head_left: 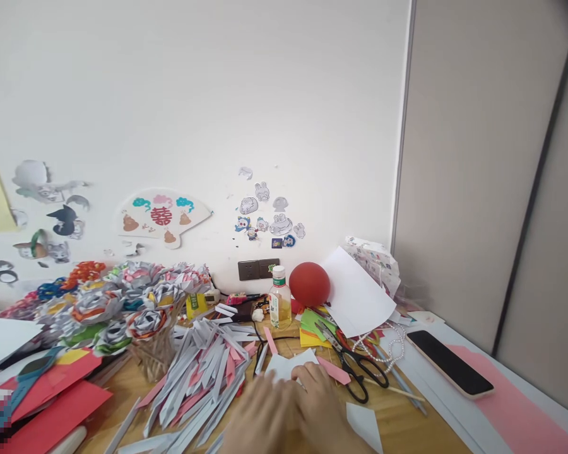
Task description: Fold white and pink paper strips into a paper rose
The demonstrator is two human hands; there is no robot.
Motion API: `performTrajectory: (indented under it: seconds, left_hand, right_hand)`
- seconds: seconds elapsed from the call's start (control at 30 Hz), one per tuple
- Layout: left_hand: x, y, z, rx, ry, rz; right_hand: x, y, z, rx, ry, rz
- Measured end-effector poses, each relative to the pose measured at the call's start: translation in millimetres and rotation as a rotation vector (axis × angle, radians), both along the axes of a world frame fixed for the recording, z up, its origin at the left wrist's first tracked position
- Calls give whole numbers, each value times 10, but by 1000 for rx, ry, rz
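Observation:
At the bottom centre both my hands rest on the wooden desk (407, 422), blurred by motion. My left hand (258, 419) lies flat with its fingers forward over a white folded paper piece (284, 367). My right hand (322, 407) presses down beside it, fingertips on the same paper. A pile of folded grey and pink paper strips (203, 378) lies just left of my hands. Black scissors (360, 372) lie just to the right. A small white paper offcut (365, 425) sits by my right wrist.
A bunch of folded paper flowers (123, 299) stands in a holder at the left, beside red paper sheets (57, 403). A glue bottle (280, 306), a red ball (309, 284), white sheets (360, 296) and coloured notes sit at the back. A phone (449, 364) lies at the right on pink paper.

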State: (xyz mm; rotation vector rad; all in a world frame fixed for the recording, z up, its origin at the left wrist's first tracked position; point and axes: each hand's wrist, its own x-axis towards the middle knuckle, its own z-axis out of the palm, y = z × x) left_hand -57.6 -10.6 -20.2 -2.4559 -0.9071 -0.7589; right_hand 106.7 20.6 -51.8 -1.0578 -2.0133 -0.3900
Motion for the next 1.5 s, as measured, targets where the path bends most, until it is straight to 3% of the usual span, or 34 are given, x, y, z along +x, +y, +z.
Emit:
performTrajectory:
  seconds: [0.03, 0.1, 0.13, 0.23, 0.33, 0.67, 0.83, 0.97, 1.03, 1.1, 1.27, 1.37, 1.5]
  left_hand:
    - [-50, 80, 59, -19, -7, 39]
    - [-140, 184, 167, -233, 5, 355]
    - [-175, 209, 207, -363, 32, 456]
    - [-219, 210, 243, -614, 96, 587]
    - [-191, 192, 166, -672, 113, 588]
    - [-153, 282, -152, -401, 16, 534]
    - [-128, 254, -231, -182, 79, 330]
    - [-71, 203, -282, -87, 76, 197]
    - [-65, 187, -248, -129, 67, 214]
    - [-93, 185, -165, -217, 32, 312]
    - [-239, 250, 50, -501, 139, 692]
    - [-283, 295, 66, -629, 164, 698]
    - [-285, 317, 37, -664, 29, 628]
  right_hand:
    - [6, 1, 3, -34, -27, -12]
    - [23, -5, 22, -106, -80, -41]
    - [31, -7, 32, -130, -92, -55]
    - [48, 1, 41, -184, -109, -97]
    - [54, 30, 15, -169, -104, -119]
    - [55, 33, 12, -145, -47, -103]
    - [31, -26, 83, -46, -80, 26]
    - [21, 7, 14, 17, -155, 134]
    - [45, 33, -20, 26, -168, 122]
    - [93, 53, -27, 17, -150, 88]
    - [222, 86, -4, -68, -41, -43]
    - [230, 87, -22, -92, -3, -80]
    - [179, 43, -35, -123, 22, -75]
